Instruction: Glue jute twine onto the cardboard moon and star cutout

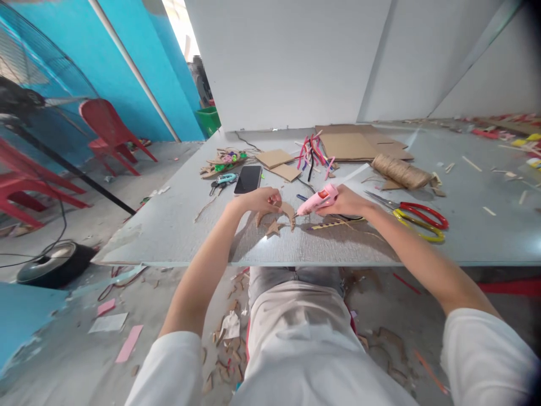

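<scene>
Grasp the pink glue gun [319,198] in your right hand [341,201] with the nozzle aimed left, close to the right limb of the cardboard crescent [289,211]; contact between tip and cardboard cannot be confirmed. The crescent lies on the tabletop [477,239] in front of you, with the cardboard star [274,228] at its opening. Your left hand [267,198] has its fingers bent over the crescent's upper edge; whether they pinch it or merely rest there cannot be told. For sound work, brace the crescent flat, hold those fingertips clear of the hot nozzle, and lay a thin, even bead, since surplus glue would probably spread onto the table. The grey surface carries a phone [248,179] beyond your left hand, pipe cleaners [310,155] and cardboard sheets [344,148] toward the back, and a twine spool [399,171] and red-and-yellow-handled scissors [403,207] to the right. Mind your right forearm near those blades. Beyond the table's left side stand red plastic chairs [103,128], a fan [19,101] and a blue wall [146,45]; cardboard offcuts [228,361] litter the floor [146,301].
</scene>
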Tool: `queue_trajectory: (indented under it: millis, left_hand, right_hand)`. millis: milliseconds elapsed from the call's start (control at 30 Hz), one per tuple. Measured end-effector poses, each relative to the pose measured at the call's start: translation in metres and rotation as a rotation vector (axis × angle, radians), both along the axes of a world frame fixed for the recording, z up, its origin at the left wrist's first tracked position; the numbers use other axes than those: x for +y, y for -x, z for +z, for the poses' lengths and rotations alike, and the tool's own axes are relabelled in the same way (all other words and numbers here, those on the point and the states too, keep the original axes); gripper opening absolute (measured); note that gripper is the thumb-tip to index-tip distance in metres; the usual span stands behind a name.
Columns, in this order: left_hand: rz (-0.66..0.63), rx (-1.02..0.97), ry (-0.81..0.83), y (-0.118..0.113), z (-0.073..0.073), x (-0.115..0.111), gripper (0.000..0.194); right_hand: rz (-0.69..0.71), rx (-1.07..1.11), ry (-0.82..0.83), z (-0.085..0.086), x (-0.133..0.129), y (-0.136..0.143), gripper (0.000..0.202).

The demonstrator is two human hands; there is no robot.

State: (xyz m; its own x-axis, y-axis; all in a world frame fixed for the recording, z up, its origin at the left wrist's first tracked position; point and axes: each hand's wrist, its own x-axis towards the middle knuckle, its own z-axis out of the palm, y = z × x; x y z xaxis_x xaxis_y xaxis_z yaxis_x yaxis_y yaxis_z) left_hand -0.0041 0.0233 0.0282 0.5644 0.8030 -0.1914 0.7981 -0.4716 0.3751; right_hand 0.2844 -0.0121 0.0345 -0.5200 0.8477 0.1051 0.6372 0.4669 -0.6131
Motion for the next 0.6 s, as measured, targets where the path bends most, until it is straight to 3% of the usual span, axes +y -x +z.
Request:
queue_trajectory:
  millis: [133, 600]
  left_hand:
    - [0.010, 0.019, 0.004, -0.0011, 0.0004, -0.0005, 0.045]
    - [0.024, 0.028, 0.022, -0.0040, 0.0056, -0.0055, 0.045]
  right_hand:
    - [-0.072, -0.052, 0.015, -0.0030, -0.0013, 0.0023, 0.022]
    - [-0.052, -0.070, -0.022, -0.0021, -0.0001, 0.0029, 0.015]
